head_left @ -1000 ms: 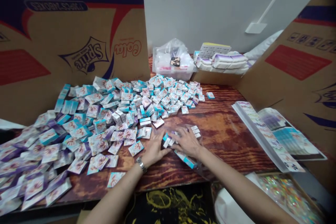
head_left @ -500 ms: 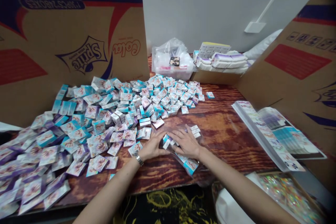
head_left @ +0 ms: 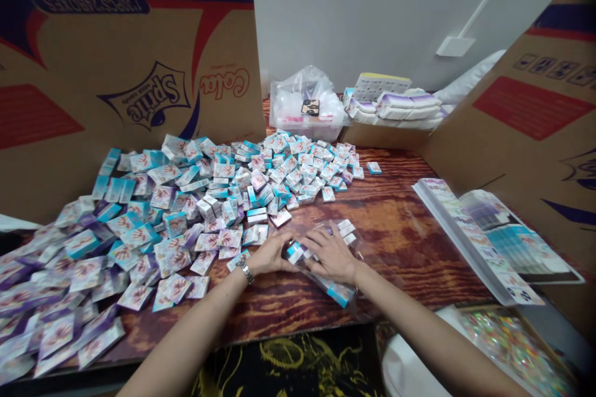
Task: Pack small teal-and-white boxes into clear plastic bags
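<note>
A clear plastic bag [head_left: 361,254] with several small white, blue and purple cardboard boxes [head_left: 338,293] inside lies on the table in front of me. My left hand [head_left: 271,255], with a metal watch [head_left: 244,269] at the wrist, curves round the bag's left end, thumb and fingers on either side. Across the top of the bag lies my right hand [head_left: 329,254], fingers outstretched over the boxes and partly hiding them. A large heap of similar small boxes [head_left: 172,223], printed with hand pictures, spreads to the left and behind.
Tall cardboard cartons stand at left [head_left: 139,62] and right [head_left: 516,105]. At the back are a plastic-wrapped tub [head_left: 307,127] and a carton of packets [head_left: 391,135]. Printed sheets [head_left: 465,236] lie at right, above a box of colourful wrapped items [head_left: 507,341].
My right hand has shifted slightly right and down on the bag, and the nearest blue-ended box looks more covered. My left hand stays at the bag's left end.
</note>
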`<action>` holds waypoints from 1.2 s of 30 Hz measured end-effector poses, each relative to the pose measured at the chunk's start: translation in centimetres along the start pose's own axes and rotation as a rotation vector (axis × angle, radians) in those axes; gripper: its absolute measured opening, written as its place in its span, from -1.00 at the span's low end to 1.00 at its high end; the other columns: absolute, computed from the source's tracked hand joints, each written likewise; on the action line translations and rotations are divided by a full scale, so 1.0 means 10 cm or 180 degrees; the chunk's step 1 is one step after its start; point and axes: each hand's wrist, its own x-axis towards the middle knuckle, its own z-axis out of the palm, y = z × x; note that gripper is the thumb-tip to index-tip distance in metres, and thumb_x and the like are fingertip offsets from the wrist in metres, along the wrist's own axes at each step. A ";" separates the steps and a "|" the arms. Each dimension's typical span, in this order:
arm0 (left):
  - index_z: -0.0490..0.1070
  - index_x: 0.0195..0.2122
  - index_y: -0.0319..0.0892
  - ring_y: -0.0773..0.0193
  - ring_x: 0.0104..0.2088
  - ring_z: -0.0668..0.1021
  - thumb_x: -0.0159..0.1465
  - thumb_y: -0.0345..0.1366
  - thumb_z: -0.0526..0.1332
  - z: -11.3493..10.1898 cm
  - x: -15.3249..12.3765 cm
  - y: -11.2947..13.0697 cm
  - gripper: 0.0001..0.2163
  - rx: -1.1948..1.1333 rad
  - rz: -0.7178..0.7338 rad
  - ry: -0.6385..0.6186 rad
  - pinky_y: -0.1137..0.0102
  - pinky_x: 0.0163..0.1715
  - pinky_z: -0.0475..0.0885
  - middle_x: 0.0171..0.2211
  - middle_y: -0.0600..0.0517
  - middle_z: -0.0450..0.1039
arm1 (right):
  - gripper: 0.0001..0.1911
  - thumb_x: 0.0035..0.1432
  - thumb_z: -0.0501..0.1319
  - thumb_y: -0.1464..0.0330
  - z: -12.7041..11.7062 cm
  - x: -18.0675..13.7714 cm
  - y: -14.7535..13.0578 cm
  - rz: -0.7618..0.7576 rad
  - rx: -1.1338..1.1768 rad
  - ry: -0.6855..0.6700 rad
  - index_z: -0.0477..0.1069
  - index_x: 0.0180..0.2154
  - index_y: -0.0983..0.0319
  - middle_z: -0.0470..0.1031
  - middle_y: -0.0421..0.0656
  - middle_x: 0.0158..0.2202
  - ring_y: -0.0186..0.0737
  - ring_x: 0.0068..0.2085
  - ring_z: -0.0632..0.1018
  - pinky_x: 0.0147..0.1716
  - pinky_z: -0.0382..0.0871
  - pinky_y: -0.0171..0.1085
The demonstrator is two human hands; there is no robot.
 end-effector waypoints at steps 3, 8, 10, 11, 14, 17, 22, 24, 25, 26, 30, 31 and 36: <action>0.35 -0.08 -0.17 0.07 -0.08 0.44 -0.10 -0.07 0.42 0.01 0.01 -0.02 -0.43 -0.0094 -0.0008 0.0043 0.24 0.01 0.25 -0.11 -0.05 0.43 | -0.43 0.19 0.03 0.02 0.03 0.01 0.00 0.0016 -0.0042 0.0025 0.12 0.18 0.06 0.35 -0.10 0.04 -0.06 0.04 0.30 0.15 -0.33 0.17; 0.35 -0.12 -0.19 0.10 -0.13 0.45 -0.09 -0.08 0.41 0.03 0.00 -0.04 -0.46 -0.0135 -0.0056 0.0030 0.27 -0.05 0.29 -0.15 -0.03 0.44 | -0.53 0.24 0.01 0.08 0.06 0.01 -0.03 0.0096 -0.0053 0.0127 0.18 0.15 0.01 0.35 -0.12 0.03 -0.09 0.03 0.32 0.14 -0.32 0.17; 0.36 -0.15 -0.19 0.10 -0.15 0.46 -0.12 -0.08 0.43 0.03 0.01 -0.05 -0.46 -0.0112 -0.0102 0.0044 0.26 -0.06 0.30 -0.17 -0.02 0.44 | -0.56 0.24 0.00 0.10 0.05 0.01 -0.04 0.0135 -0.0047 0.0153 0.20 0.13 0.01 0.35 -0.11 0.02 -0.09 0.02 0.32 0.14 -0.31 0.17; 0.36 -0.15 -0.19 0.10 -0.16 0.46 -0.13 -0.08 0.43 0.03 0.02 -0.05 -0.46 -0.0100 -0.0122 0.0049 0.26 -0.07 0.31 -0.18 -0.02 0.44 | -0.57 0.24 0.01 0.11 0.04 0.01 -0.05 0.0162 -0.0051 0.0157 0.22 0.12 0.02 0.35 -0.11 0.02 -0.08 0.03 0.32 0.14 -0.30 0.18; 0.34 -0.13 -0.18 0.08 -0.15 0.45 -0.11 -0.08 0.42 0.01 0.01 -0.04 -0.46 0.0005 -0.0152 0.0025 0.23 -0.08 0.31 -0.17 -0.03 0.43 | -0.57 0.24 0.01 0.10 0.02 0.02 -0.05 0.0195 -0.0040 0.0120 0.23 0.11 0.02 0.36 -0.11 0.00 -0.08 0.01 0.33 0.13 -0.28 0.18; 0.28 -0.05 -0.17 0.05 -0.09 0.42 -0.02 -0.09 0.37 0.05 -0.12 0.07 -0.46 0.0270 -0.0305 0.0336 0.18 -0.05 0.30 -0.11 -0.08 0.38 | -0.55 0.23 0.00 0.05 0.04 0.03 -0.05 0.0250 -0.0070 0.0132 0.24 0.10 0.01 0.36 -0.12 -0.01 -0.07 0.01 0.33 0.13 -0.30 0.21; 0.22 -0.13 -0.16 0.12 -0.19 0.45 0.17 -0.08 0.19 0.45 -0.52 0.54 -0.66 0.0310 -0.1286 0.1863 0.21 -0.16 0.37 -0.22 -0.06 0.35 | -0.55 0.21 0.01 0.03 0.14 0.04 -0.05 0.0518 -0.0223 0.0229 0.31 0.05 0.06 0.38 -0.08 -0.02 -0.01 0.03 0.32 0.12 -0.29 0.23; 0.20 -0.19 -0.14 0.22 -0.37 0.48 0.24 -0.06 0.09 0.68 -0.60 0.74 -0.73 -0.0360 -0.1636 0.1476 0.29 -0.31 0.39 -0.38 0.03 0.38 | -0.55 0.21 0.00 0.03 0.16 0.06 -0.06 0.0568 -0.0229 0.0237 0.32 0.04 0.06 0.40 -0.08 -0.04 0.00 0.02 0.32 0.12 -0.29 0.23; 0.20 -0.23 -0.15 0.23 -0.39 0.48 0.25 -0.03 0.06 0.77 -0.61 0.80 -0.73 -0.0663 -0.1755 0.1315 0.31 -0.34 0.39 -0.40 0.03 0.39 | -0.55 0.21 0.00 0.02 0.16 0.06 -0.07 0.0585 -0.0230 0.0242 0.32 0.04 0.06 0.40 -0.08 -0.05 0.00 0.02 0.32 0.12 -0.29 0.23; 0.20 -0.25 -0.15 0.24 -0.38 0.48 0.25 -0.01 0.04 0.85 -0.59 0.85 -0.71 -0.0889 -0.1861 0.1205 0.32 -0.34 0.39 -0.40 0.02 0.40 | -0.54 0.21 0.00 0.02 0.17 0.07 -0.07 0.0600 -0.0233 0.0246 0.31 0.04 0.06 0.40 -0.09 -0.06 0.01 0.02 0.31 0.12 -0.30 0.24; 0.21 -0.23 -0.17 0.28 -0.45 0.47 0.18 0.01 0.14 0.98 -0.47 0.82 -0.66 -0.1066 -0.1976 0.1163 0.36 -0.43 0.39 -0.38 0.02 0.42 | -0.54 0.20 0.00 0.02 0.17 0.09 -0.08 0.0632 -0.0294 0.0214 0.28 0.08 0.02 0.39 -0.08 -0.07 0.03 0.01 0.30 0.10 -0.31 0.27; 0.22 -0.22 -0.17 0.30 -0.50 0.46 0.17 -0.01 0.16 0.97 -0.45 0.79 -0.66 -0.1004 -0.1913 0.1148 0.37 -0.47 0.38 -0.41 0.04 0.42 | -0.54 0.21 0.00 0.03 0.17 0.10 -0.08 0.0645 -0.0320 0.0196 0.27 0.09 0.00 0.38 -0.08 -0.08 0.03 0.00 0.31 0.09 -0.30 0.29; 0.17 0.02 -0.19 0.12 -0.10 0.46 0.25 -0.19 0.09 0.78 -0.46 0.54 -0.66 -0.0068 -0.1357 0.1982 0.17 -0.10 0.37 -0.11 -0.13 0.36 | -0.56 0.21 0.00 0.03 0.18 0.09 -0.06 0.0630 -0.0338 0.0173 0.22 0.11 -0.11 0.37 -0.09 -0.13 -0.02 -0.04 0.32 0.07 -0.27 0.31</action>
